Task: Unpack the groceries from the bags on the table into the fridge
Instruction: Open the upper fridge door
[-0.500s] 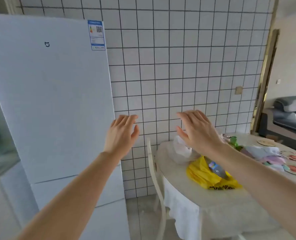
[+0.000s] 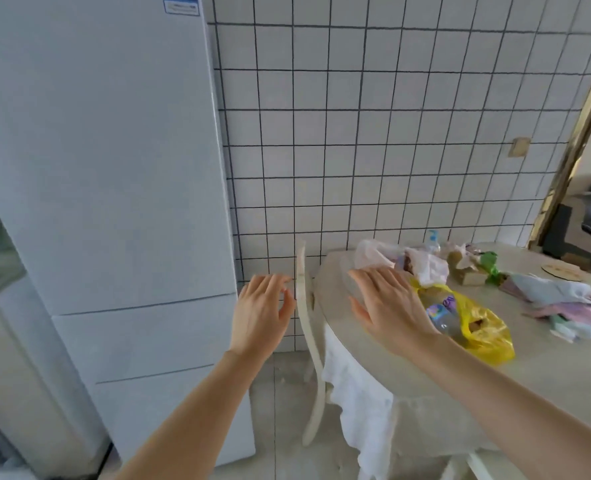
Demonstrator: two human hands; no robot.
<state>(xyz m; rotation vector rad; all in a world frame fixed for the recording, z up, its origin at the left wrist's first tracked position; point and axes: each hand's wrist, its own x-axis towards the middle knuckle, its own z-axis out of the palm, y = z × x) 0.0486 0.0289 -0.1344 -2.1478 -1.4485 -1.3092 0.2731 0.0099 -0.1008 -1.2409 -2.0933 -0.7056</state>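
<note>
In the head view, the fridge [image 2: 107, 150] is seen closed at the left, its top cut off by the frame edge; a blue-and-white label [image 2: 180, 4] at its upper right corner is only partly shown and its writing cannot be read. The left hand [image 2: 261, 313] is held in the air between fridge and chair [image 2: 306, 306], fingers loosely spread, nothing gripped. The right hand [image 2: 389, 306] is stretched flat over the near left of the table [image 2: 546, 382], fingers straight, nothing held, just beside the yellow bag [image 2: 484, 337]. A bottle [image 2: 441, 313] inside that bag is partly hidden, its label blurred. A white bag [image 2: 422, 263] lies farther back.
</note>
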